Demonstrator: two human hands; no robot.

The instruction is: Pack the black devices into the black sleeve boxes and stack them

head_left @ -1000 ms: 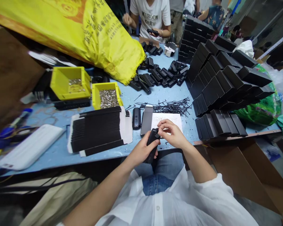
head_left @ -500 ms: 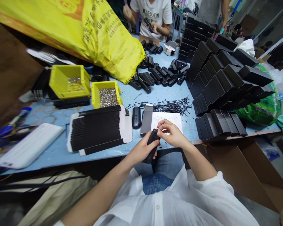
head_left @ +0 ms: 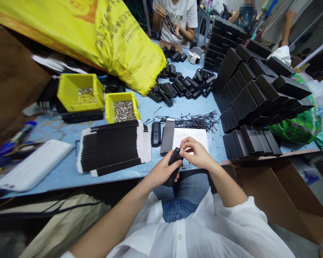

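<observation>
Slim black plastic casing (head_left: 174, 157) tilted between two hands

Seen near blue denim jeans (head_left: 196, 188). Left hand (head_left: 161, 170): fingers wrapped round the rounded body, thumb across. Right hand (head_left: 194, 152): fingertips at the upper end (closed on anything? cannot tell). Judged risk: smooth casing twisting loose, should right fingertips press while the left grip slackens. Just beyond the fingers, flat white speckled board (head_left: 191, 134); farther, tangled thin black strips (head_left: 201, 120); leftward, stacked flat black cardboard (head_left: 115, 147), white-flapped.

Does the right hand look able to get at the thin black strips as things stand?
Probably yes: the right hand is at the black device, with only the flat-looking white sheet between that hand and the strips.
</observation>
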